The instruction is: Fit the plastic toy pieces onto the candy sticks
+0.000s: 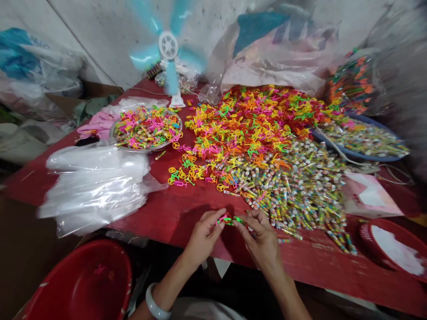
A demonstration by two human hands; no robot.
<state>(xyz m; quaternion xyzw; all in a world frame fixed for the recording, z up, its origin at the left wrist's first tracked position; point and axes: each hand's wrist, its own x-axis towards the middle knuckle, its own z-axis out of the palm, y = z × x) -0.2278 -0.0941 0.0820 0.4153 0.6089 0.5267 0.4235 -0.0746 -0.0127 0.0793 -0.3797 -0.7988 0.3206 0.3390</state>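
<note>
Above the front edge of the red table, my left hand [207, 231] pinches a small pink plastic piece [221, 218]. My right hand [260, 233] is close by on the right, its fingers closed on a small green plastic piece [238, 219]. Between the two hands the pink and green parts meet or nearly meet; their exact shape is too small to tell. Ahead lies a big heap of bright plastic pieces [240, 129] in yellow, pink, orange and green. Beside my right hand spreads a pile of small clear tubes with colourful filling [300, 186].
A metal bowl [115, 141] of mixed pieces stands left, behind clear plastic bags [100, 182]. A blue fan [168, 45] spins at the back. Rightward are a blue basin [383, 156], a paper box [370, 195] and a red basket [367, 240]. A red tub [83, 284] sits below left.
</note>
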